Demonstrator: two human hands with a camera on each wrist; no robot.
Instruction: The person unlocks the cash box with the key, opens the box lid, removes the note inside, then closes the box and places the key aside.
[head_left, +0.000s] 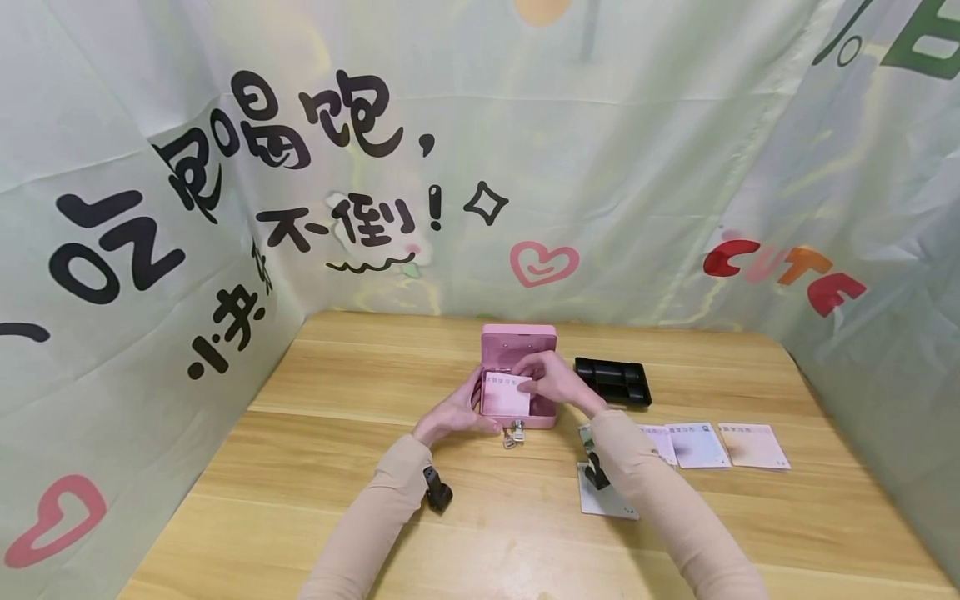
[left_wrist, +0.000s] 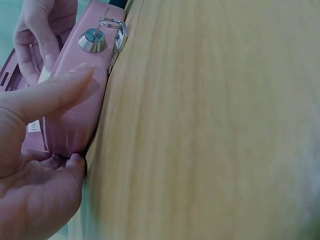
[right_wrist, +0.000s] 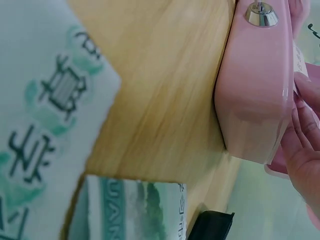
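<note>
A pink metal cash box [head_left: 543, 422] stands on the table with its lid raised at the back. My left hand [head_left: 455, 412] grips its left side, thumb on the front wall and fingers round the lower corner in the left wrist view. Inside the box lies a pinkish play-money note [head_left: 505, 398] with printed characters. My right hand [head_left: 557, 380] reaches into the box and pinches the note's right edge between thumb and fingers. The lock [left_wrist: 93, 41] on the front wall has a key in it, and another key [left_wrist: 119, 39] hangs from the ring.
A black compartment tray [head_left: 615, 382] lies right of the box. Several play notes, including a bluish one [head_left: 699, 444] and an orange one [head_left: 753, 446], lie in a row farther right. A pale green note [head_left: 606, 502] is partly under my right forearm. Printed cloth walls surround the table.
</note>
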